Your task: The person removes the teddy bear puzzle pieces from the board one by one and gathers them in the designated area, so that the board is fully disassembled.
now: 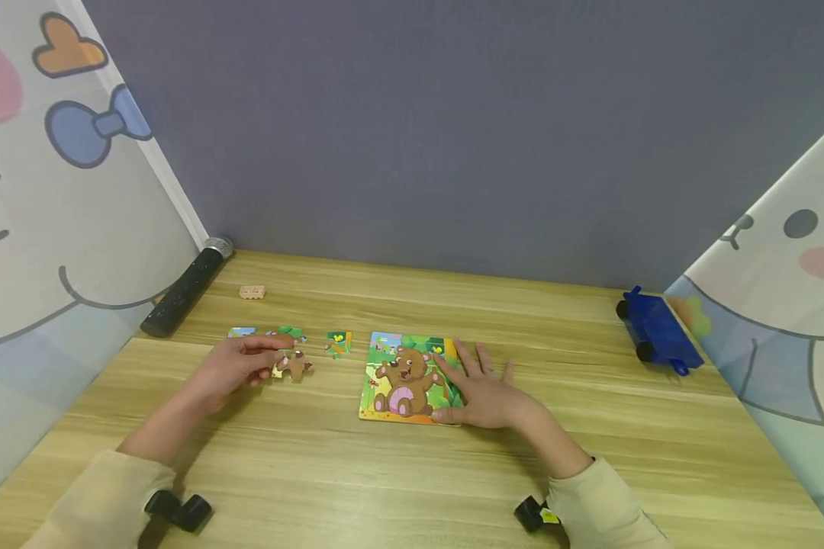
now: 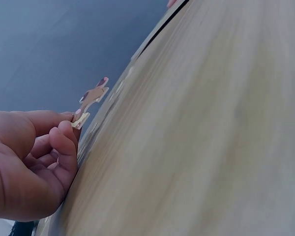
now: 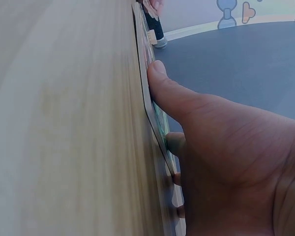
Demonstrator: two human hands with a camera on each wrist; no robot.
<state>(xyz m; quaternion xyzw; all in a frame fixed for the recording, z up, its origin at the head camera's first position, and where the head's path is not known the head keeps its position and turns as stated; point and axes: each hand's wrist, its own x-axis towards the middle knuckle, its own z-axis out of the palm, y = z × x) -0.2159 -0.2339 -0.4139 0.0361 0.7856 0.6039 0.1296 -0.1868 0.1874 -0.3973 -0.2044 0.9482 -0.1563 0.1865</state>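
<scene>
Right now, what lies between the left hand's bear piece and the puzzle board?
In the head view, one small green loose piece lies between the bear piece and the puzzle board.

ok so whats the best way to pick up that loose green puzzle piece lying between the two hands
The green puzzle piece lies flat on the table, apart from the others. Probably come from above and pinch its two opposite edges with fingertips, or slide it first to lift an edge.

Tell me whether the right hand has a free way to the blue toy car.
Probably yes. The right hand lies flat on the puzzle board, holding nothing, and only bare table shows between it and the blue toy car. Reach itself can't be judged.
</scene>
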